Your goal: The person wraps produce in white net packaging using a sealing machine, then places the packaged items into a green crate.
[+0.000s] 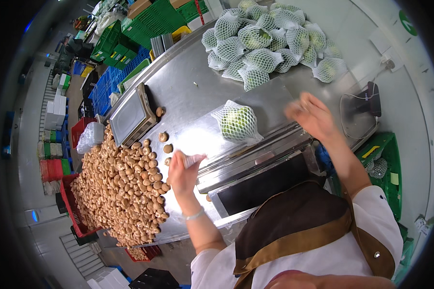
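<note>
A pale green vegetable [237, 122] in a white foam net sleeve lies on the steel worktop [188, 97], between my two hands. To its lower left, my left hand [182, 177] is raised beside the mushroom heap, fingers closed on a small, pale, thin piece [194, 160] that looks like plastic. My right hand [313, 115] hovers to the right of the vegetable, apart from it. Its fingers are motion-blurred, so whether they hold anything is unclear. Below the vegetable, a metal-framed unit with a black plate [264, 184] sits along the table edge nearest me.
Many netted vegetables [260, 39] are piled at the back. Brown mushrooms [123, 191] spread over the left side, by a weighing scale [130, 115] and a red crate [69, 202]. A black device [372, 99] with a cable stands right. A green crate [387, 169] is beside my right arm.
</note>
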Motion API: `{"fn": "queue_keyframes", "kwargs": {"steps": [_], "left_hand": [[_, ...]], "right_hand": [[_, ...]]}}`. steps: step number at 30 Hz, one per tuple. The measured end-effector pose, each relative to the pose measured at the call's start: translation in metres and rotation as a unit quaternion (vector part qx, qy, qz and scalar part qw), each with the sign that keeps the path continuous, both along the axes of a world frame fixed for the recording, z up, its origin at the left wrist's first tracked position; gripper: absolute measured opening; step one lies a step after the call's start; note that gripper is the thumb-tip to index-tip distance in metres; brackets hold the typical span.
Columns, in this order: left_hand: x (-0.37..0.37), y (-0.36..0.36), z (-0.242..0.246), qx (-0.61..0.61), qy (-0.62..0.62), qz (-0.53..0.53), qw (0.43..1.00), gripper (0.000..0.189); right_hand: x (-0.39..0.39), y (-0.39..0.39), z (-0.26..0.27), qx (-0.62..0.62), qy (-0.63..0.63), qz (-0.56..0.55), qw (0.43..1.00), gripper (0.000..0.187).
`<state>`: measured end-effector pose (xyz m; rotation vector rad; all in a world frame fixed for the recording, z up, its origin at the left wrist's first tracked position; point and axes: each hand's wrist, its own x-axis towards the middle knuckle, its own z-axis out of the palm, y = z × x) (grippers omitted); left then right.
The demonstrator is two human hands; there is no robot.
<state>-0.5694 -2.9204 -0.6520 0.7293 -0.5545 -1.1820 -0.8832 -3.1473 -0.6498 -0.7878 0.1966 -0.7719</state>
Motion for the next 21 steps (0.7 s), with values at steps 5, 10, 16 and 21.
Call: {"fn": "queue_keyframes", "kwargs": {"steps": [5, 10, 16, 21], "left_hand": [[-0.003, -0.097, -0.13, 0.258, -0.424, 0.162, 0.853, 0.025], [-0.026, -0.089, -0.129, 0.166, -0.2, 0.055, 0.964, 0.066], [-0.048, -0.073, -0.075, 0.233, -0.476, -0.081, 0.844, 0.089], [-0.07, -0.035, -0.037, 0.323, -0.089, -0.172, 0.927, 0.066]], "right_hand": [[0.112, -0.034, -0.096, -0.369, 0.422, -0.082, 0.824, 0.018], [0.094, -0.027, -0.13, -0.281, 0.396, 0.003, 0.874, 0.032], [0.07, -0.009, -0.107, -0.211, 0.403, 0.111, 0.883, 0.052], [0.024, 0.012, -0.022, -0.135, 0.425, 0.265, 0.855, 0.051]]}}
